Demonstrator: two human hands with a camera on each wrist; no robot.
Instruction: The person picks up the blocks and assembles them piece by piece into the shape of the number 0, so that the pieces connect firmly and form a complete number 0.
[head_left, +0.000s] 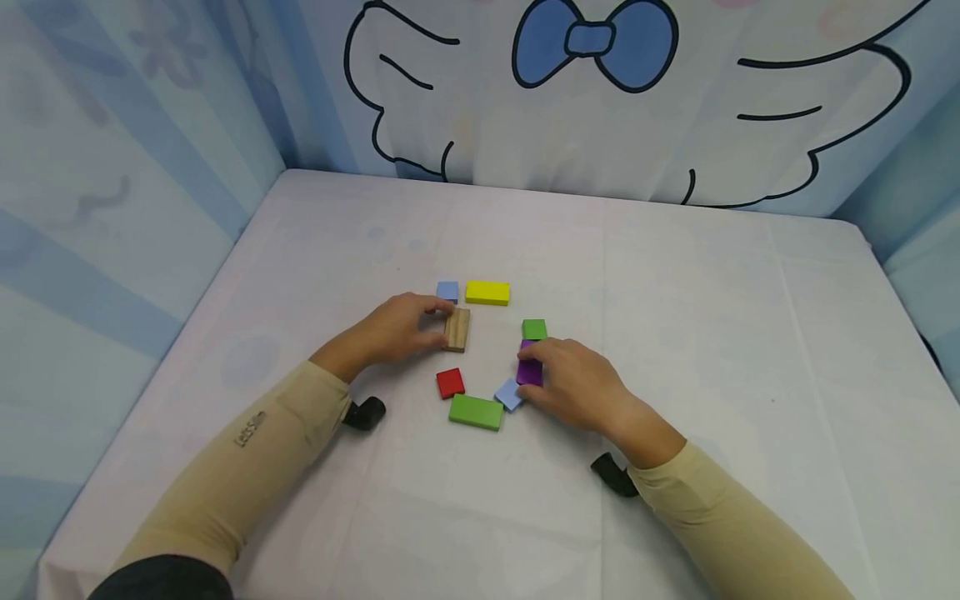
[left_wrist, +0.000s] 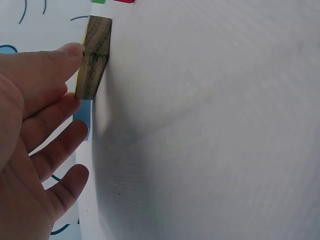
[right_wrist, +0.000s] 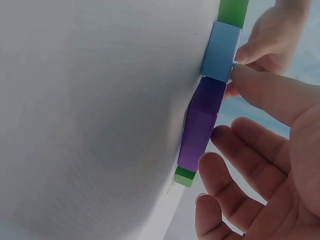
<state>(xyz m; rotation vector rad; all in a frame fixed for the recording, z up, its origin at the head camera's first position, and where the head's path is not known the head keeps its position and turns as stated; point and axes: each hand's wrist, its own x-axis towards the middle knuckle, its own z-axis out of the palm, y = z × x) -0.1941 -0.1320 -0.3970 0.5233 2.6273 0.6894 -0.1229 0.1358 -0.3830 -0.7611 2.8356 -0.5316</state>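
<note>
My left hand (head_left: 405, 327) pinches a plain wooden block (head_left: 457, 330), thumb at its side and a fingertip at the far end; the other fingers spread loosely in the left wrist view. My right hand (head_left: 581, 383) lies over a purple block (head_left: 530, 372). In the right wrist view its loosely bent fingers meet the purple block's upper edge, while the thumb reaches a light blue block (right_wrist: 219, 52) adjoining it. A small green block (head_left: 534, 329) sits at the purple block's far end. A long green block (head_left: 476, 412) borders the light blue one on the near side.
Beyond the wooden block lie a small blue block (head_left: 447, 291) and a yellow block (head_left: 487, 292). A red block (head_left: 450, 382) sits at the near left, so the blocks form a rough ring. White cloth covers the table (head_left: 712, 333); printed curtains (head_left: 585, 125) stand behind it.
</note>
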